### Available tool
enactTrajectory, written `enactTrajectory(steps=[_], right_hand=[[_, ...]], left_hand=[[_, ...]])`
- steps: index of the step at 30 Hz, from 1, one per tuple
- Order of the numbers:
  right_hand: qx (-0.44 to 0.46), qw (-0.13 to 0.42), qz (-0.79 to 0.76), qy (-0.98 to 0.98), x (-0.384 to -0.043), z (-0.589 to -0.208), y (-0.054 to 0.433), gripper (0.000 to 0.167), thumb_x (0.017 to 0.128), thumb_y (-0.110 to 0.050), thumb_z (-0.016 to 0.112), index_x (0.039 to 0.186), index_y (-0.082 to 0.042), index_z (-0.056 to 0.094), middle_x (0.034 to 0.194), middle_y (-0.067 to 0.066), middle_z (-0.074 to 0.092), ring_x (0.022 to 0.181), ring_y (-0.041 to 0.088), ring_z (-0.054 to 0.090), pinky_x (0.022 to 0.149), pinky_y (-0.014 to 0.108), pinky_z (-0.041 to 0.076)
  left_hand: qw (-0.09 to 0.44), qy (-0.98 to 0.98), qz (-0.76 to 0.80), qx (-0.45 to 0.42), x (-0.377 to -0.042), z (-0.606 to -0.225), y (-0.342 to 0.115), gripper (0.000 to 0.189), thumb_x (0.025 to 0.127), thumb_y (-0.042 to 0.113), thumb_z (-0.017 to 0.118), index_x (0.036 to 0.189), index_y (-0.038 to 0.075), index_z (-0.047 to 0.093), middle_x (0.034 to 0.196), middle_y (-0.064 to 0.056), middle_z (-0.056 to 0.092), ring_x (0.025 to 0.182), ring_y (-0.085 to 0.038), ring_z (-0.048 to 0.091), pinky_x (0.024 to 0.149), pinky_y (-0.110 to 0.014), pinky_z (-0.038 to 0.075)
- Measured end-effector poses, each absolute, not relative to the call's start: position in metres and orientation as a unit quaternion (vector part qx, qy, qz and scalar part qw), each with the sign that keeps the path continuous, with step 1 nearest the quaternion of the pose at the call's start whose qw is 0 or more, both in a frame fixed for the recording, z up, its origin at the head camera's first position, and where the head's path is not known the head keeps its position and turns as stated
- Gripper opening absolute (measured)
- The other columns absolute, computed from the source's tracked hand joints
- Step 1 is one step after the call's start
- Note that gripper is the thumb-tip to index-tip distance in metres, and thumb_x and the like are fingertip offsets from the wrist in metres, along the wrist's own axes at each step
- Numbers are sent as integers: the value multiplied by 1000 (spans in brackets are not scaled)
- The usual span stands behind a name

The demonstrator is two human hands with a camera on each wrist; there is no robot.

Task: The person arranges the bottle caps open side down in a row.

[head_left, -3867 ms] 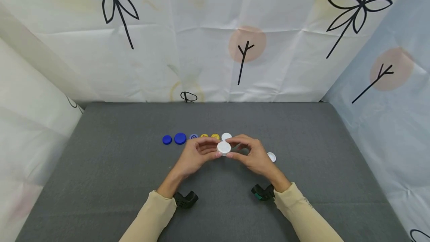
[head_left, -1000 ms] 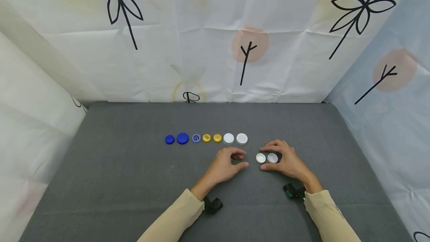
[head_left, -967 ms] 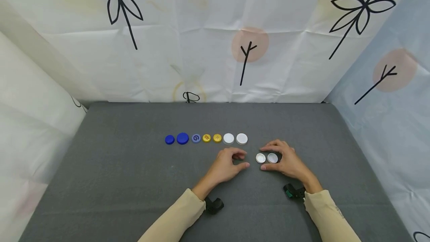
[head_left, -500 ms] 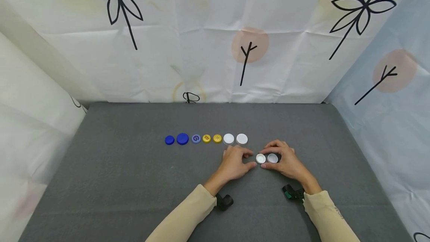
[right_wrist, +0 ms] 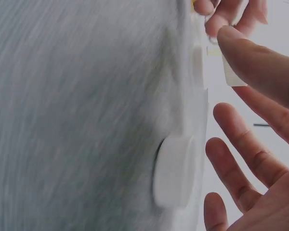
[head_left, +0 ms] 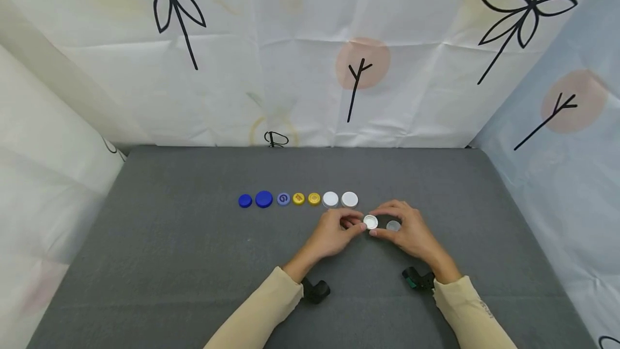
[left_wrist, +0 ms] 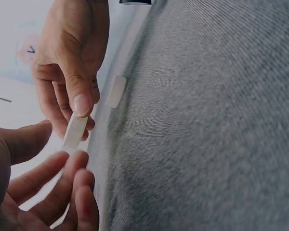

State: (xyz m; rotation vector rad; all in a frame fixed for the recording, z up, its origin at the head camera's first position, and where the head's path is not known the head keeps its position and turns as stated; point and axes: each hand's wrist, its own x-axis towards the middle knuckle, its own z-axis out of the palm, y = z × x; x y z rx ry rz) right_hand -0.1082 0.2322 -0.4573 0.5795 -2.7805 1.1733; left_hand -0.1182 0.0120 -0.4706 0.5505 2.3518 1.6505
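My right hand [head_left: 410, 230] pinches a white bottle cap [head_left: 370, 222] between thumb and finger, just above the table, its hollow side towards the head camera. In the left wrist view this cap [left_wrist: 75, 132] appears edge-on under the right thumb. My left hand [head_left: 334, 235] is close on its other side, fingers loosely bent; the thumb looks apart from the cap, and whether the fingertips touch it I cannot tell. Another white cap [head_left: 393, 225] lies on the table beneath the right hand, and the right wrist view has a white cap [right_wrist: 174, 172] near the fingers.
Behind the hands runs a row of caps: a small blue cap [head_left: 245, 201], a larger blue cap [head_left: 263, 199], a light blue cap [head_left: 283, 199], two yellow caps [head_left: 298, 199] and two white caps [head_left: 330, 200]. Patterned cloth [head_left: 300, 58] surrounds the grey table [head_left: 169, 220].
The left of the two white caps by the right hand has been picked up and shifted slightly left. Earlier, both hands held another white cap, which now ends the row.
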Motion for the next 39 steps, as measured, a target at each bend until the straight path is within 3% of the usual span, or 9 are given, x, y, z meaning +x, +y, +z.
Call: enactTrajectory(steps=[4, 10, 18, 28, 39], right_hand=[[196, 48, 394, -896, -108, -453, 223, 35, 74, -14, 92, 106, -14, 79, 105, -4, 71, 103, 22, 60, 89, 40, 46], [204, 42, 409, -888, -106, -446, 207, 38, 72, -10, 92, 108, -11, 79, 105, -2, 72, 104, 23, 62, 91, 46, 48], [200, 15, 447, -872, -104, -440, 186, 37, 77, -13, 90, 113, -12, 77, 108, 0, 71, 106, 24, 63, 92, 55, 49], [219, 24, 483, -847, -108, -441, 171, 30, 82, -12, 86, 111, -13, 78, 105, -3, 73, 102, 19, 64, 89, 53, 49], [225, 29, 501, -835, -111, -442, 157, 28, 83, -10, 85, 110, -11, 78, 104, -2, 73, 97, 29, 64, 84, 51, 50]], left_hand=[[114, 764, 606, 187, -119, -468, 4, 21, 94, 13, 74, 110, -1, 75, 92, -6, 74, 78, -5, 63, 73, -23, 52], [125, 741, 639, 167, -118, -465, -9, 19, 94, 11, 74, 109, -1, 74, 93, -9, 74, 79, -6, 64, 73, -23, 53], [134, 726, 663, 122, -116, -461, -28, 17, 94, 10, 74, 108, 0, 75, 94, -7, 75, 80, -9, 65, 71, -23, 52], [122, 717, 678, 106, -114, -458, -48, 20, 93, 7, 75, 110, -1, 74, 94, -10, 74, 83, -12, 67, 74, -23, 53], [131, 715, 679, 98, -115, -456, -61, 25, 92, 6, 76, 115, -2, 72, 97, -10, 74, 86, -15, 68, 75, -25, 54]])
